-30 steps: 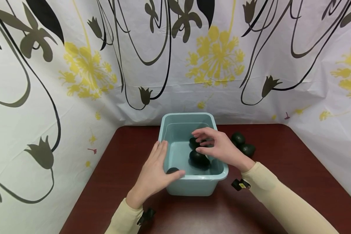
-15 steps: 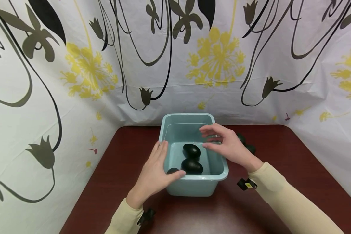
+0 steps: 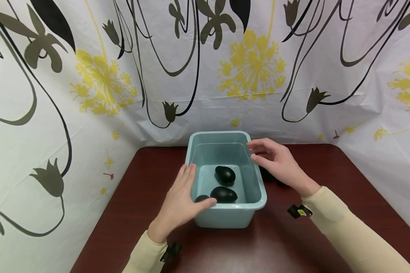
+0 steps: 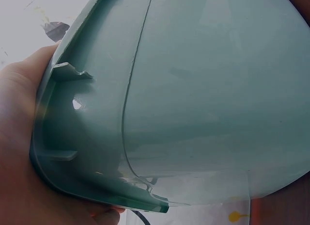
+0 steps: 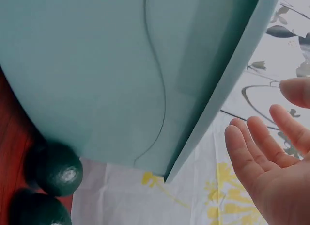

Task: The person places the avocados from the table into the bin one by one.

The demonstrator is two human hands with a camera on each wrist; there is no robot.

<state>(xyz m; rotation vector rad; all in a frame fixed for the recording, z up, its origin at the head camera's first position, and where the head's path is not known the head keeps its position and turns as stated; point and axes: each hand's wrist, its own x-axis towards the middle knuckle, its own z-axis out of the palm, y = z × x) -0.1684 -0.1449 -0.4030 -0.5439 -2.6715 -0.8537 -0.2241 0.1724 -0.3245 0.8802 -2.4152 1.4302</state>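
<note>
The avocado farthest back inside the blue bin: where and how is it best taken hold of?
Likely by the rounded middle of that avocado, from above, gripping across its long sides. It lies on its side with its top uncovered, and the walls of the bin surround it, leaving the open top as the clear way in.

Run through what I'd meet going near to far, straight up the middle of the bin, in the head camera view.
Table → bin's near wall → nearer avocado → farther avocado → bin's far wall → patterned cloth.
</note>
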